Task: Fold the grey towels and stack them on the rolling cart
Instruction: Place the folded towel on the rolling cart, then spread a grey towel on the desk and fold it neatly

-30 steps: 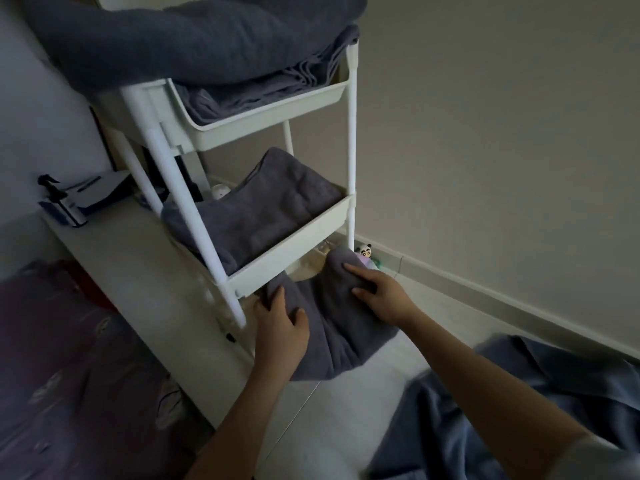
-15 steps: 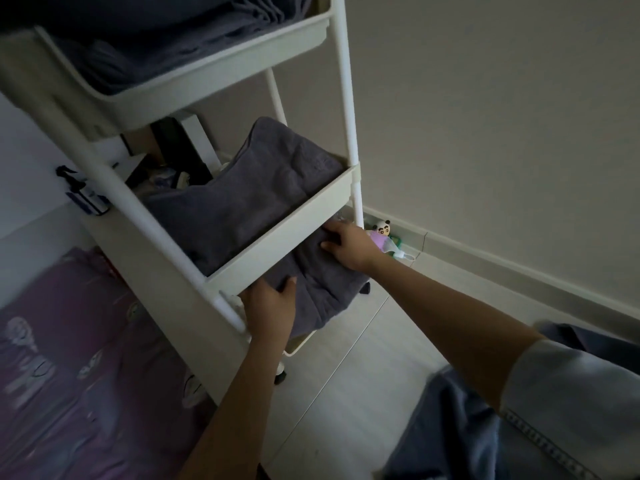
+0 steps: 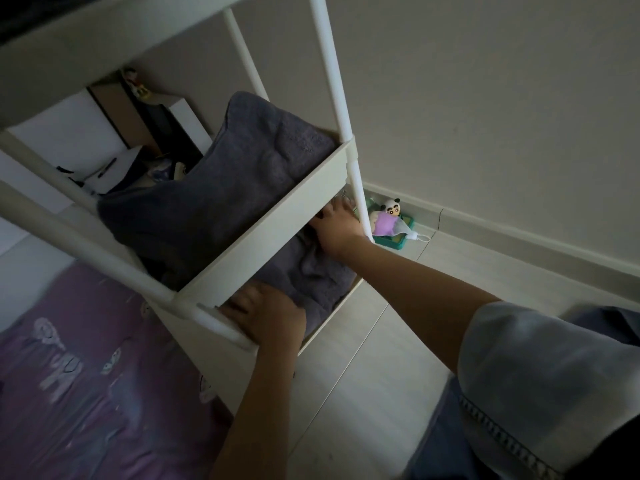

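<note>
Folded grey towel (image 3: 311,271) being seated in rolling cart (image 3: 277,216) bottom tray.
Left hand (image 3: 266,315) and right hand (image 3: 337,226) fingers lay flat on it; next, withdrawal judged due.

Head camera looks steeply down, close above the cart (image 3: 277,216)

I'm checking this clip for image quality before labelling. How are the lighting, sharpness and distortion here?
Head view: dim and underexposed, no glare; the folded grey towel under both hands lies in the white cart's shadow; the purple patterned bedding is smeared; wide-angle lens bows the cart posts.
</note>
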A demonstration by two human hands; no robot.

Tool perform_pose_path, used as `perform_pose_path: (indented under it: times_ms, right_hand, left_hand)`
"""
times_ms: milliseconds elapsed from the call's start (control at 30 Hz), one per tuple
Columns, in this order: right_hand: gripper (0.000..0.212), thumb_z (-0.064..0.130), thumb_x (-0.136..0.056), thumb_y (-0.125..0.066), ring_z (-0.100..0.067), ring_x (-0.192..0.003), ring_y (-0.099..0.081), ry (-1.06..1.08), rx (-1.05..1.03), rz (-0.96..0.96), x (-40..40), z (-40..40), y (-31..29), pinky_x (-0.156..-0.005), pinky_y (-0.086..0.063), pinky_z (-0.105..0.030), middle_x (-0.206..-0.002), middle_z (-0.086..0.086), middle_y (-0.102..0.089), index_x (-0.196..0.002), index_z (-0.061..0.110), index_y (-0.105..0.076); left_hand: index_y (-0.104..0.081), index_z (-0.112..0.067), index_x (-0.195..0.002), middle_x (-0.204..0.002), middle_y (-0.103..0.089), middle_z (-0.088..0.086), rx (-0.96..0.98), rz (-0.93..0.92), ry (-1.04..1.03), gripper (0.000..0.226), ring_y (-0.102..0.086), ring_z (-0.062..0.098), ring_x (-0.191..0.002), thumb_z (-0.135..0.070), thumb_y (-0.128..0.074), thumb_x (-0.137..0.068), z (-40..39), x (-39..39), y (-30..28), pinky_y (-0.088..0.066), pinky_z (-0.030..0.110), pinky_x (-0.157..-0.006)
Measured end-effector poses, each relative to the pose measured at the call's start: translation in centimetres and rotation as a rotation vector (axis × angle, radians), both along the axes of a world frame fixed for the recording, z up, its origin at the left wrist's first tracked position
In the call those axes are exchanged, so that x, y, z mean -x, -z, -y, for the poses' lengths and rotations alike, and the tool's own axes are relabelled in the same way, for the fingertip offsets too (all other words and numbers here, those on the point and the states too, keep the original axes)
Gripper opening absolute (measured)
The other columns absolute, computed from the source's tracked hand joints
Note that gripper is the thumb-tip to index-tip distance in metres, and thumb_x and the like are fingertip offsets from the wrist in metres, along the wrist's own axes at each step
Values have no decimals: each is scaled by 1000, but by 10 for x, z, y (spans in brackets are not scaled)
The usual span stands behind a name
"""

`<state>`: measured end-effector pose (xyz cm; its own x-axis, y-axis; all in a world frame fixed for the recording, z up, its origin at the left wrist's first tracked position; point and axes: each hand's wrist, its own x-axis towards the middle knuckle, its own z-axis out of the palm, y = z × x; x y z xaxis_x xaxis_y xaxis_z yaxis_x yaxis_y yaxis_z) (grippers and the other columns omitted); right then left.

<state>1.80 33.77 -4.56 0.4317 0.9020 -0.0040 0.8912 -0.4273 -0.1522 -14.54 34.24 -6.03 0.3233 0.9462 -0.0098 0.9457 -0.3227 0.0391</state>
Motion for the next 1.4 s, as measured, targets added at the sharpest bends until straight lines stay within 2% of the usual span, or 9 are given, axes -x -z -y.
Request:
perform_pose_path:
  times_ms: [67, 133, 233, 500, 733, 1067, 1167, 1267, 1400]
  right_hand:
    - [50, 28, -98, -36, -33, -142, -10, -75, -12, 249, 10, 1, 4, -115, -2, -50, -153, -11, -21, -145, 14, -26]
    - [57, 43, -100, -19, -28, -145, -4, -136, 3, 316, 16, 4, 17, -115, 7, -47, -156, -7, -18, -147, 12, -19]
    - [64, 54, -96, -8, -26, -145, 6, -86, 156, 238, 9, 4, 32, -116, 7, -48, -158, -4, -2, -149, 18, -4]
    - [62, 53, -97, -10, -25, -145, 7, 2, 235, 221, 12, -1, 25, -117, 6, -49, -158, -1, 0, -149, 22, -3]
    - [73, 55, -88, 2, -20, -146, 4, -8, -51, 80, 37, 74, 32, -115, 13, -34, -158, -4, -6, -149, 17, -10]
    - [91, 59, -75, 27, -16, -145, 4, 324, -50, -16, 106, 242, 38, -113, 14, -32, -157, -1, -3, -149, 21, -8]
    - [81, 57, -88, 14, -19, -144, -17, 496, -63, 15, 131, 287, 45, -116, 6, -33, -154, -3, -21, -146, 19, -26]
    - [73, 51, -86, -1, -19, -144, -16, 625, 7, -90, 154, 330, 62, -114, 9, -32, -154, -1, -20, -146, 18, -27]
    - [55, 45, -90, -28, -26, -118, -57, 767, 91, -149, 184, 375, 86, -104, -22, -38, -128, -9, -60, -120, 14, -63]
  left_hand:
    - [-24, 7, -143, -150, -17, 31, -101, -69, 187, 79, -13, 45, -140, -34, -57, -84, -6, -7, 7, -2, 59, -113]
    - [-7, -2, -148, -154, -1, 27, 18, -81, 208, 75, 1, 42, -143, -40, -40, -94, -15, -13, 16, 7, 56, -113]
    - [8, -11, -150, -154, 15, 24, 237, -91, 54, 80, 15, 42, -141, -59, -21, -93, -22, -14, 28, 11, 59, -110]
    - [3, -15, -151, -154, 13, 25, 275, -78, 50, 79, 13, 42, -142, -62, -20, -92, -23, -9, 23, 11, 58, -111]
    - [-10, -12, -150, -156, 1, 22, 50, 121, 316, 66, 6, 32, -145, -49, -22, -96, 19, 5, 10, 6, 48, -115]
    - [-12, -18, -150, -158, 4, 13, 176, 134, 750, 59, 8, 26, -146, -44, -25, -99, 123, 27, 9, 7, 45, -116]
    - [-18, -16, -149, -158, 0, 15, 255, 137, 859, 58, 4, 27, -146, -42, -28, -98, 154, 32, 22, 2, 47, -116]
    - [-25, -17, -147, -157, -7, 15, 343, 103, 979, 58, -2, 27, -146, -46, -27, -97, 184, 37, 40, -3, 45, -116]
    - [-53, -11, -131, -141, -46, 17, 488, 217, 1184, 70, -44, 33, -130, -54, -25, -83, 216, 50, 62, -35, 45, -106]
